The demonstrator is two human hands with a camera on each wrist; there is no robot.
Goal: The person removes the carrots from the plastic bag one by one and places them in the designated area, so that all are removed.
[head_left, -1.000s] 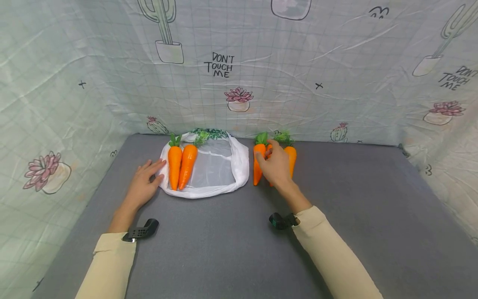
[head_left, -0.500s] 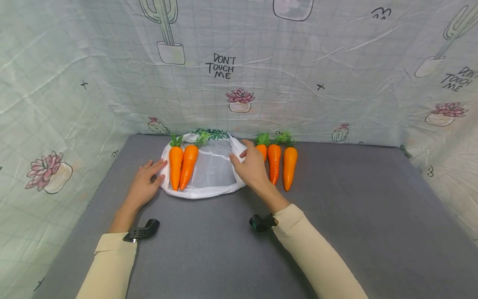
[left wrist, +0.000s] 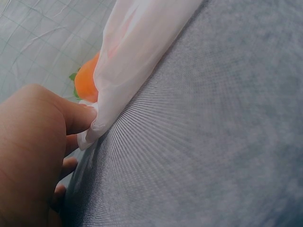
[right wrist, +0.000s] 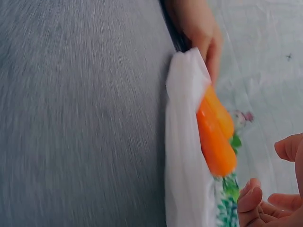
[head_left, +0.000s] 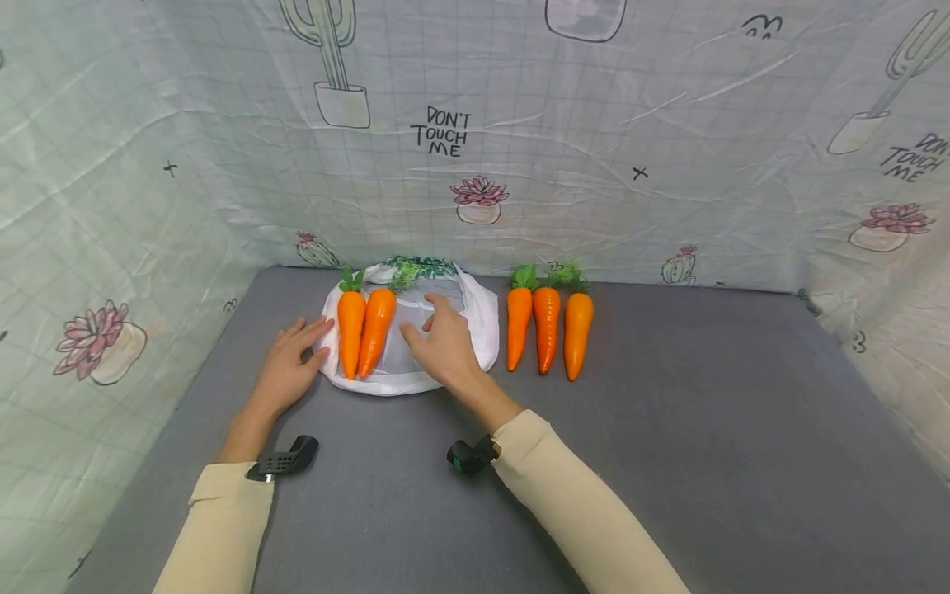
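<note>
A white plastic bag (head_left: pixel 486 326) with a green leaf print lies flat, its mouth spread wide. Inside its left part are two orange carrots with green tops, a left carrot (head_left: pixel 350 334) and a right carrot (head_left: pixel 377 332). My left hand (head_left: pixel 285 367) holds the bag's left rim; in the left wrist view the thumb (left wrist: pixel 83 116) lies against the plastic. Over the bag's middle is my right hand (head_left: pixel 445 342), fingers apart and nothing between them, just right of the carrots. In the right wrist view its fingertips (right wrist: pixel 251 196) are loosely bent beside the leaf print.
Right of the bag, three more carrots lie side by side on the grey tabletop (head_left: pixel 668 429): a left one (head_left: pixel 519 330), a middle one (head_left: pixel 547 330) and a right one (head_left: pixel 578 337). A cactus-printed cloth (head_left: pixel 564 214) rises behind the table and at both sides.
My right hand has moved left from the three carrots, past the bag's right rim, to above its middle, without carrying anything. My left hand has stayed at the left rim.
</note>
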